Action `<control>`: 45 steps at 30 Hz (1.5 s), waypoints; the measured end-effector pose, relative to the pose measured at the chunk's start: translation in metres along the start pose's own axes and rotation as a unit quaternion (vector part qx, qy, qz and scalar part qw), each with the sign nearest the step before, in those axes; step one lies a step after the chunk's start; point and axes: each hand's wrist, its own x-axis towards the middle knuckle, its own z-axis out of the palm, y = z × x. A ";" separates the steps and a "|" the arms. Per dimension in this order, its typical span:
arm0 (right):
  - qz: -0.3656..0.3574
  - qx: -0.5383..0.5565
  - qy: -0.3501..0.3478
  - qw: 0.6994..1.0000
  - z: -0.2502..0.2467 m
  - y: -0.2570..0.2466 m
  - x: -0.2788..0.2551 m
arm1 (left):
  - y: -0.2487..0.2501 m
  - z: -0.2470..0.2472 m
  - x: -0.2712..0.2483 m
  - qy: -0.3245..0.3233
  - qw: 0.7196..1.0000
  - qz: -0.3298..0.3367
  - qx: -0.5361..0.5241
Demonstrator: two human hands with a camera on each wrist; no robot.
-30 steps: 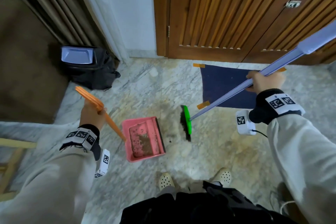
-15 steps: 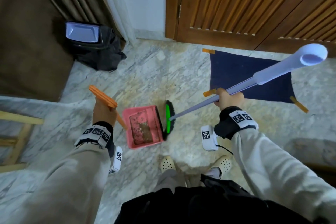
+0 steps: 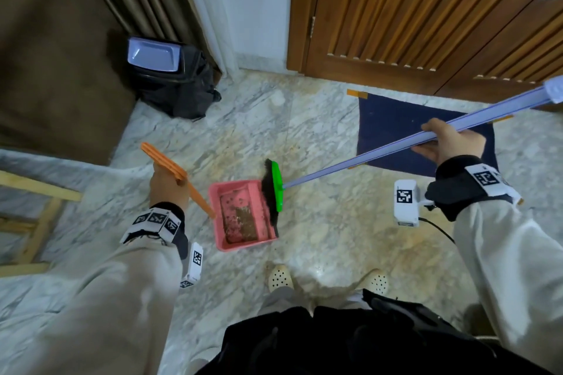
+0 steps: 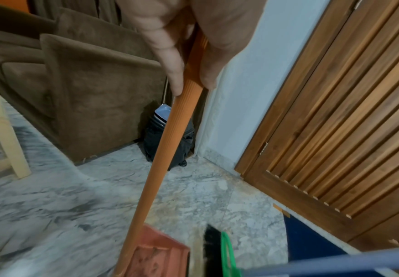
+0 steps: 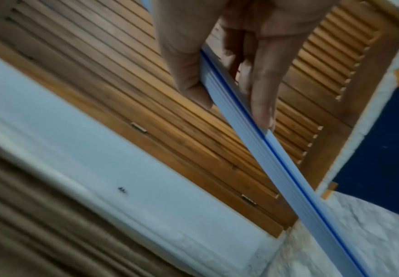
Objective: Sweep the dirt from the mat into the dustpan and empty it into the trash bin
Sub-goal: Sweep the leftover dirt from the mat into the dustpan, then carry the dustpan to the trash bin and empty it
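Observation:
A pink dustpan (image 3: pixel 240 216) sits on the marble floor with brown dirt (image 3: pixel 245 218) inside. My left hand (image 3: pixel 167 183) grips its long orange handle (image 3: pixel 178 175), which also shows in the left wrist view as the handle (image 4: pixel 169 142) between my fingers (image 4: pixel 169 61). My right hand (image 3: pixel 447 143) holds the pale blue broom handle (image 3: pixel 380 152), seen close as the handle (image 5: pixel 252 121). The green broom head (image 3: pixel 276 186) with black bristles rests at the dustpan's open right edge. The dark blue mat (image 3: pixel 405 131) lies before the wooden door. The trash bin (image 3: pixel 170 76) stands at the back left.
Slatted wooden doors (image 3: pixel 426 15) run along the back right. A brown sofa (image 3: pixel 51 49) and curtain fill the left. A wooden chair leg (image 3: pixel 39 216) stands at the left edge. My feet in pale clogs (image 3: pixel 280 280) are just below the dustpan. Orange tape (image 3: pixel 358 93) pins the mat's corner.
The broom head swept left across the floor to the dustpan's mouth and stays there. My right hand has swung back to the right over the mat, lowering the handle's angle.

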 end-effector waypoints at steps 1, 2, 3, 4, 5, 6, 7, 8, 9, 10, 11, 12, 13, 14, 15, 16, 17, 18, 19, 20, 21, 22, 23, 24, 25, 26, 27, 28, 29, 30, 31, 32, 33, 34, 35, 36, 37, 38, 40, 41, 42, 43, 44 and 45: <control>-0.025 -0.012 -0.010 1.000 0.000 -0.005 0.000 | 0.001 -0.002 0.000 0.002 1.000 0.002 -0.002; -0.051 -0.026 -0.020 0.998 0.001 -0.009 -0.001 | 0.004 -0.005 0.001 0.007 1.000 0.005 -0.006; -0.078 -0.044 -0.030 0.996 0.004 -0.013 -0.001 | 0.008 -0.009 0.001 0.013 1.000 0.009 -0.011; -0.110 -0.064 -0.039 0.991 0.007 -0.016 -0.002 | 0.012 -0.014 0.003 0.021 1.000 0.015 -0.016; -0.145 -0.088 -0.049 0.984 0.012 -0.018 -0.002 | 0.018 -0.019 0.004 0.028 0.999 0.019 -0.023; -0.181 -0.114 -0.059 0.975 0.019 -0.019 -0.003 | 0.023 -0.024 0.005 0.034 0.999 0.022 -0.027; -0.216 -0.144 -0.072 0.963 0.025 -0.020 -0.003 | 0.029 -0.029 0.007 0.041 0.998 0.026 -0.028; -0.251 -0.178 -0.090 0.947 0.033 -0.021 -0.004 | 0.034 -0.034 0.010 0.048 0.998 0.033 -0.030; -0.289 -0.214 -0.109 0.927 0.041 -0.023 -0.006 | 0.039 -0.039 0.013 0.056 0.997 0.041 -0.035; -0.325 -0.246 -0.126 0.904 0.049 -0.025 -0.008 | 0.044 -0.043 0.017 0.061 0.996 0.050 -0.040; -0.354 -0.263 -0.144 0.886 0.057 -0.027 -0.009 | 0.049 -0.047 0.020 0.063 0.995 0.057 -0.049; -0.371 -0.264 -0.167 0.874 0.064 -0.031 -0.011 | 0.054 -0.050 0.023 0.065 0.994 0.066 -0.061; -0.380 -0.260 -0.191 0.867 0.072 -0.037 -0.011 | 0.059 -0.053 0.026 0.066 0.993 0.072 -0.073; -0.387 -0.258 -0.212 0.860 0.079 -0.043 -0.009 | 0.063 -0.055 0.028 0.070 0.991 0.075 -0.083; -0.394 -0.256 -0.226 0.853 0.085 -0.049 -0.005 | 0.068 -0.057 0.030 0.076 0.990 0.073 -0.096; -0.400 -0.256 -0.237 0.848 0.092 -0.056 0.001 | 0.072 -0.058 0.033 0.083 0.988 0.071 -0.110; -0.407 -0.256 -0.245 0.842 0.100 -0.064 0.007 | 0.077 -0.060 0.036 0.089 0.986 0.072 -0.122; -0.412 -0.255 -0.254 0.837 0.108 -0.072 0.012 | 0.082 -0.062 0.039 0.093 0.985 0.074 -0.127; -0.417 -0.254 -0.266 0.831 0.118 -0.080 0.019 | 0.090 -0.064 0.042 0.095 0.985 0.078 -0.124; -0.421 -0.253 -0.282 0.824 0.128 -0.089 0.027 | 0.097 -0.066 0.047 0.098 0.986 0.077 -0.114; -0.424 -0.252 -0.300 0.817 0.139 -0.100 0.035 | 0.106 -0.069 0.053 0.102 0.986 0.075 -0.107; -0.423 -0.251 -0.319 0.810 0.151 -0.110 0.044 | 0.113 -0.071 0.060 0.108 0.986 0.068 -0.105; -0.422 -0.248 -0.342 0.802 0.166 -0.122 0.051 | 0.119 -0.073 0.069 0.120 0.985 0.067 -0.103; -0.420 -0.243 -0.367 0.794 0.181 -0.133 0.057 | 0.126 -0.077 0.079 0.131 0.984 0.059 -0.104; -0.418 -0.233 -0.398 0.783 0.197 -0.146 0.061 | 0.133 -0.082 0.087 0.142 0.982 0.054 -0.115; -0.418 -0.221 -0.433 0.768 0.215 -0.158 0.065 | 0.142 -0.089 0.094 0.155 0.978 0.049 -0.131; -0.419 -0.209 -0.467 0.750 0.232 -0.171 0.068 | 0.151 -0.096 0.101 0.172 0.973 0.051 -0.146; -0.420 -0.201 -0.499 0.731 0.248 -0.183 0.071 | 0.164 -0.104 0.103 0.192 0.969 0.049 -0.151; -0.422 -0.196 -0.526 0.712 0.264 -0.195 0.073 | 0.178 -0.112 0.104 0.212 0.963 0.053 -0.155; -0.426 -0.188 -0.549 0.694 0.279 -0.208 0.074 | 0.193 -0.122 0.105 0.229 0.959 0.055 -0.160; -0.435 -0.175 -0.568 0.676 0.293 -0.222 0.075 | 0.210 -0.132 0.108 0.242 0.953 0.068 -0.168; -0.442 -0.160 -0.584 0.662 0.306 -0.237 0.075 | 0.225 -0.143 0.110 0.255 0.949 0.076 -0.169; -0.453 -0.144 -0.595 0.648 0.318 -0.253 0.075 | 0.237 -0.154 0.114 0.273 0.944 0.086 -0.163; -0.465 -0.127 -0.603 0.635 0.330 -0.269 0.073 | 0.249 -0.167 0.117 0.296 0.939 0.090 -0.151; -0.481 -0.112 -0.609 0.621 0.341 -0.286 0.070 | 0.261 -0.180 0.119 0.320 0.931 0.101 -0.141; -0.497 -0.098 -0.613 0.607 0.351 -0.303 0.065 | 0.273 -0.194 0.121 0.343 0.924 0.106 -0.132; -0.517 -0.086 -0.615 0.590 0.360 -0.320 0.060 | 0.284 -0.208 0.124 0.362 0.917 0.112 -0.123; -0.535 -0.073 -0.615 0.575 0.370 -0.337 0.054 | 0.298 -0.222 0.125 0.378 0.911 0.115 -0.116; -0.571 -0.040 -0.613 0.545 0.387 -0.371 0.040 | 0.323 -0.250 0.130 0.403 0.900 0.128 -0.104; -0.593 -0.023 -0.605 0.530 0.394 -0.388 0.033 | 0.334 -0.262 0.132 0.414 0.894 0.140 -0.096; -0.615 -0.006 -0.595 0.517 0.400 -0.402 0.026 | 0.346 -0.272 0.134 0.426 0.888 0.149 -0.088; -0.634 0.005 -0.584 0.507 0.407 -0.416 0.020 | 0.356 -0.280 0.137 0.436 0.882 0.159 -0.082; -0.644 0.010 -0.577 0.501 0.415 -0.427 0.016 | 0.365 -0.287 0.139 0.442 0.878 0.163 -0.081; -0.649 0.018 -0.576 0.498 0.422 -0.436 0.013 | 0.373 -0.291 0.141 0.446 0.875 0.168 -0.083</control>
